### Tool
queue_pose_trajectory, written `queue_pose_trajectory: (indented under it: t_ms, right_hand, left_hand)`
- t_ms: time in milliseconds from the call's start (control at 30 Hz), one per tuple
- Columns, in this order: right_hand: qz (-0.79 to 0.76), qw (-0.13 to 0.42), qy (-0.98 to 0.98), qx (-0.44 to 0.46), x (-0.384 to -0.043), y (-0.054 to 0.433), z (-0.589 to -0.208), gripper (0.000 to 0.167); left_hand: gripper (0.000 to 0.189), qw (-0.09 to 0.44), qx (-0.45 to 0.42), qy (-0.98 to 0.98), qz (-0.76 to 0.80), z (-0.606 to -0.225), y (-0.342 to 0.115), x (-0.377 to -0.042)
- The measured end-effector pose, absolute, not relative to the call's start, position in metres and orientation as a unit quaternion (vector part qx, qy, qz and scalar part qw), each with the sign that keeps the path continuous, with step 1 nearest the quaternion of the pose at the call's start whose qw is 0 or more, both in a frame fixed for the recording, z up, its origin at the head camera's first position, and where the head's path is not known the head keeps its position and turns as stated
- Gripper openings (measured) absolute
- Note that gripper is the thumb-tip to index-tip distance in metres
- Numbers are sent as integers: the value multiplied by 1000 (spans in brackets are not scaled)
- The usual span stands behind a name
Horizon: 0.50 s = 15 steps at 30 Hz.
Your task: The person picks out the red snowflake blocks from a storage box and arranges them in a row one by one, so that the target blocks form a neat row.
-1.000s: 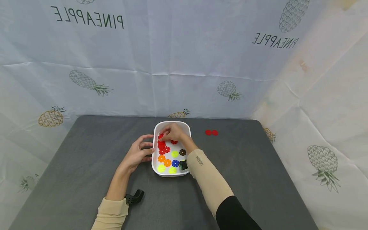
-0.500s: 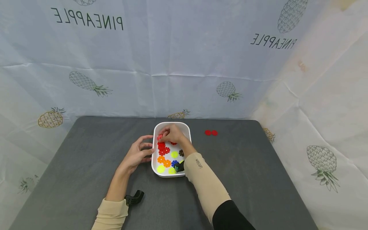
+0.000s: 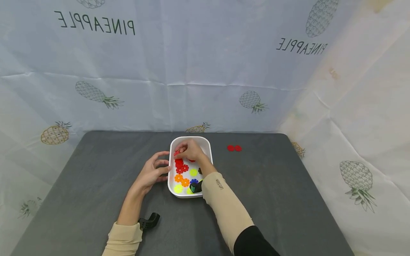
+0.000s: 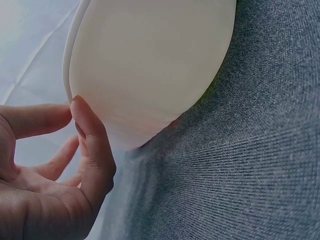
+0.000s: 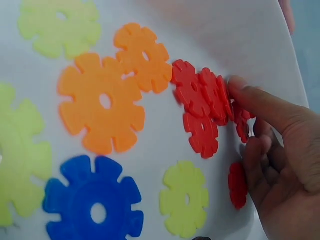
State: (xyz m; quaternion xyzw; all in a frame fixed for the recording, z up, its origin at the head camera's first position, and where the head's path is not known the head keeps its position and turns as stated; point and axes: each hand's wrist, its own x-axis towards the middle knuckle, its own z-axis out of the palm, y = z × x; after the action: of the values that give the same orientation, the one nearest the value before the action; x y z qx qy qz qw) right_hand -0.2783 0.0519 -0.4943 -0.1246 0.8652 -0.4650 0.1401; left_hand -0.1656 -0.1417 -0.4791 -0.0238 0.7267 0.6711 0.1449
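Observation:
A white plastic tray [image 3: 185, 196] holds several flower-shaped interlocking discs. The left hand [image 3: 153, 171] is at the tray's left side, its relaxed, spread fingers touching the rim. In the left wrist view, the thumb and a fingertip rest against the rim of the pale tray wall [image 4: 150, 55]. Inside the tray, the right hand [image 3: 190, 150] pinches a red flower disc [image 5: 242, 120] between thumb and fingers. Just beside it, overlapping red discs [image 5: 192, 90] lie along the tray's left side. Another red disc [image 5: 238, 185] is beneath the right fingers.
Orange discs [image 5: 102, 102], a blue disc [image 5: 95, 200] and yellow-green discs [image 5: 184, 199] lie in the tray's near part. Two red discs [image 3: 234, 148] sit on the grey table [image 3: 272, 185] right of the tray. A pineapple-print curtain [image 3: 205, 53] hangs behind.
The right hand has shifted slightly left among the red discs, and its forearm now covers more of the tray's near right part. The left hand stays at the tray's side.

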Motion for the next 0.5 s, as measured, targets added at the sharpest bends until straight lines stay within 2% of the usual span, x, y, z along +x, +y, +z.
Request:
queue_pose_trajectory:
  t_ms: [500]
  right_hand:
    - [-425, 136, 888, -110, -270, 49, -487, 17]
  left_hand:
    - [65, 146, -31, 733, 664, -479, -140, -165]
